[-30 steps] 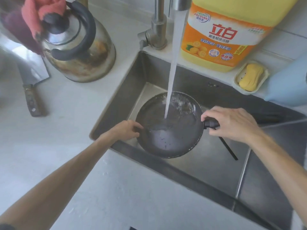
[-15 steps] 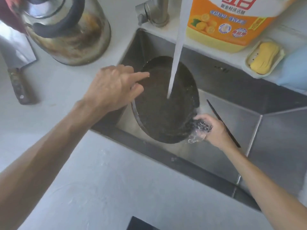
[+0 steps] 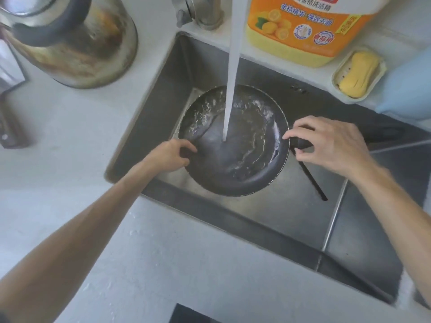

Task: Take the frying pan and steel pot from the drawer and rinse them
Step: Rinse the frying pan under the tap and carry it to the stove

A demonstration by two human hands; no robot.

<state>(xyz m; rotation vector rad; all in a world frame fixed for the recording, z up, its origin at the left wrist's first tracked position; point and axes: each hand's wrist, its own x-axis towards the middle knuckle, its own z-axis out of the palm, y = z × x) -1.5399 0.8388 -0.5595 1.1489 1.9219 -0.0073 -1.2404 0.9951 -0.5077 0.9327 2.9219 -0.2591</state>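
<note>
A dark round frying pan (image 3: 242,164) is held level inside the steel sink (image 3: 291,220), open side up. A stream of tap water (image 3: 231,78) falls into its middle and swirls across the bottom. My left hand (image 3: 169,157) pinches the pan's left rim. My right hand (image 3: 326,143) is closed around the black handle at the pan's right side. No steel pot is in view.
A stained steel kettle (image 3: 74,43) stands on the counter at the back left, a knife handle (image 3: 9,127) beside it. A yellow detergent jug (image 3: 303,31), a soap dish (image 3: 359,73) and the faucet base (image 3: 205,12) line the sink's back edge. A black chopstick (image 3: 312,180) lies in the sink.
Half a second ago the pan was tipped up on edge with my left hand off it. Now it lies level again under the stream, and my left hand holds its rim.
</note>
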